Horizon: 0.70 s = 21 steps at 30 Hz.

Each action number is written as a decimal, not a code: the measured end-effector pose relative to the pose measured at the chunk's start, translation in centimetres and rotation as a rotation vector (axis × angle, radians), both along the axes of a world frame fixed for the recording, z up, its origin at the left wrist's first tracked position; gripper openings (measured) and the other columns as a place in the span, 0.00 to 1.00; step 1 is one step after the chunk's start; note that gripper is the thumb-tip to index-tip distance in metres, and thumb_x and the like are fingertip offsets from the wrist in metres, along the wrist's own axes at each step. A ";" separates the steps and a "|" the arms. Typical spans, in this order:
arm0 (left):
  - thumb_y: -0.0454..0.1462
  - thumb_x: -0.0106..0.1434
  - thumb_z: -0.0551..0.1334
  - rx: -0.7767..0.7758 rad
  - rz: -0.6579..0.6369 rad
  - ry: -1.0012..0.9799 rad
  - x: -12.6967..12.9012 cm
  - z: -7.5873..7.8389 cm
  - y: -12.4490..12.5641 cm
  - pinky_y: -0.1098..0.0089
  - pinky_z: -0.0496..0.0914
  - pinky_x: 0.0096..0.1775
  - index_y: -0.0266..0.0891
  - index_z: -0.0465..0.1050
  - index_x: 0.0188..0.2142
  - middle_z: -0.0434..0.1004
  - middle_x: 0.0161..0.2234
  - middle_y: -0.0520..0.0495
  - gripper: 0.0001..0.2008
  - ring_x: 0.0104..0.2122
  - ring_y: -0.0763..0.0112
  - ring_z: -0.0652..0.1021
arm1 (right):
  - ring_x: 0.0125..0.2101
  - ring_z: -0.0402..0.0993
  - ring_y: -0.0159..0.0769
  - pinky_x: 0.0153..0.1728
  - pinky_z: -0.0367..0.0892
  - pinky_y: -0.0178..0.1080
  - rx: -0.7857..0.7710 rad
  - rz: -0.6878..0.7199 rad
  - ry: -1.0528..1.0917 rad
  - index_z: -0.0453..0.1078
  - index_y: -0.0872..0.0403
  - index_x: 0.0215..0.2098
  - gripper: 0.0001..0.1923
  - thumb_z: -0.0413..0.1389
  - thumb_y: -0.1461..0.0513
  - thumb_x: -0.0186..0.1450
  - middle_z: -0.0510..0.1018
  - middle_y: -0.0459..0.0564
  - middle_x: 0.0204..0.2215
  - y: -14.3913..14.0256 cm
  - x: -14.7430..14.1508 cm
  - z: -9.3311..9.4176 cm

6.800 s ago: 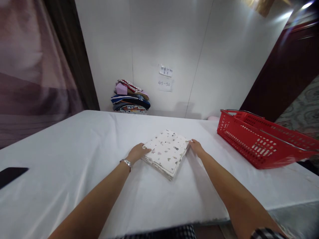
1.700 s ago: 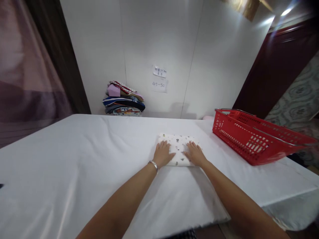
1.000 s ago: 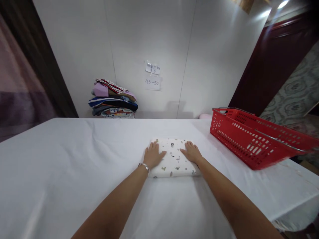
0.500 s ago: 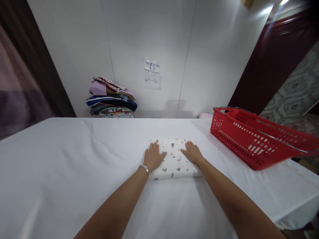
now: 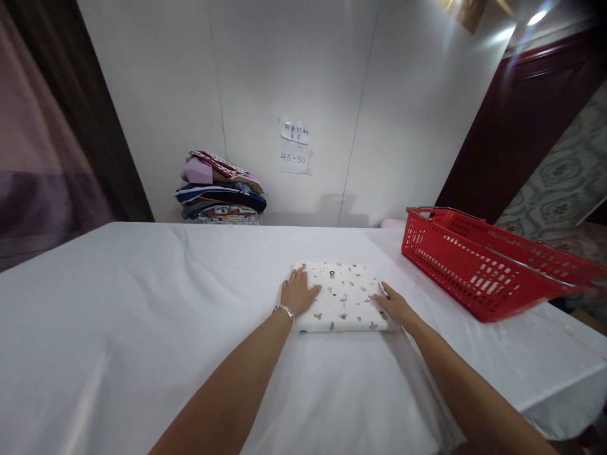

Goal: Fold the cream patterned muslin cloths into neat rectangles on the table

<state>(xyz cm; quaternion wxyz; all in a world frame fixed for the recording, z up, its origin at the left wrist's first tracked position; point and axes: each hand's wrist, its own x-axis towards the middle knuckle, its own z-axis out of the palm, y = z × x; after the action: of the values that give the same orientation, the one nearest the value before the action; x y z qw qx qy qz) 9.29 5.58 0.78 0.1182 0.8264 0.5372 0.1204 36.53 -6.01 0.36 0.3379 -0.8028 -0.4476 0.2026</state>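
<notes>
A folded white cloth [image 5: 342, 297] with small printed plants and animals lies flat on the white-covered table [image 5: 208, 354]. My left hand [image 5: 298, 293] rests on the cloth's left side, thumb spread toward the middle and fingers pointing away from me. At the right edge of the cloth is my right hand [image 5: 394, 304], thumb reaching onto the top and the fingers along the side. Part of the right fingers is hard to make out. A bracelet [image 5: 285, 311] circles my left wrist.
A red plastic basket [image 5: 474, 272] with metal handles stands on the table to the right. Against the back wall rises a stack of folded fabrics [image 5: 222, 193]. Paper notes [image 5: 296, 158] with handwriting are stuck to the wall.
My right hand has slid from the top of the cloth outward to its right edge. My left hand stays on the left side. The view has shifted slightly.
</notes>
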 end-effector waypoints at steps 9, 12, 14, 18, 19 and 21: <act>0.51 0.64 0.46 0.041 -0.014 -0.002 -0.4 0.4 -0.7 0.57 0.54 0.57 0.37 0.56 0.58 0.46 0.64 0.42 0.29 0.63 0.59 0.49 | 0.48 0.70 0.45 0.49 0.63 0.45 -0.024 -0.001 -0.102 0.52 0.54 0.63 0.36 0.52 0.51 0.60 0.70 0.55 0.53 -5.7 -1.9 -0.8; 0.49 0.64 0.46 0.060 0.007 0.013 -0.9 0.3 -2.0 0.56 0.55 0.56 0.35 0.57 0.57 0.48 0.64 0.40 0.28 0.62 0.57 0.51 | 0.51 0.67 0.44 0.52 0.60 0.44 -0.005 0.036 -0.176 0.52 0.55 0.63 0.33 0.50 0.55 0.61 0.68 0.54 0.55 -5.1 -2.4 -0.7; 0.49 0.64 0.46 0.055 0.034 0.019 -1.3 0.3 -3.3 0.55 0.55 0.56 0.34 0.57 0.58 0.48 0.64 0.39 0.28 0.62 0.56 0.51 | 0.54 0.64 0.42 0.55 0.58 0.42 0.031 0.058 -0.178 0.53 0.56 0.63 0.32 0.50 0.58 0.61 0.66 0.54 0.56 -4.1 -2.3 -0.7; 0.49 0.63 0.48 0.001 0.088 0.026 -2.2 0.6 -6.5 0.56 0.55 0.56 0.32 0.54 0.59 0.46 0.64 0.38 0.31 0.63 0.54 0.48 | 0.55 0.63 0.40 0.56 0.57 0.42 0.104 0.099 -0.095 0.55 0.54 0.62 0.32 0.51 0.60 0.59 0.67 0.50 0.56 -1.1 -1.3 0.0; 0.50 0.62 0.48 -0.013 0.093 0.028 -2.5 0.8 -7.2 0.57 0.55 0.56 0.31 0.54 0.59 0.45 0.64 0.37 0.32 0.63 0.53 0.48 | 0.55 0.63 0.40 0.56 0.57 0.42 0.120 0.100 -0.080 0.55 0.54 0.61 0.33 0.52 0.60 0.58 0.67 0.50 0.55 -0.5 -1.1 0.2; 0.52 0.61 0.49 -0.036 0.083 0.024 -3.1 1.1 -8.2 0.58 0.56 0.56 0.31 0.55 0.59 0.47 0.64 0.37 0.33 0.62 0.52 0.49 | 0.54 0.64 0.41 0.55 0.57 0.43 0.135 0.081 -0.070 0.54 0.57 0.62 0.34 0.52 0.59 0.58 0.69 0.53 0.54 0.5 -0.8 0.4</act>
<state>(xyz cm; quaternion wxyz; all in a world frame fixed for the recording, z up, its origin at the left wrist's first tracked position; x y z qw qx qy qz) 6.23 -2.66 1.89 0.1214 0.8024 0.5746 0.1056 35.73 -5.49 0.73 0.3669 -0.7661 -0.5038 0.1573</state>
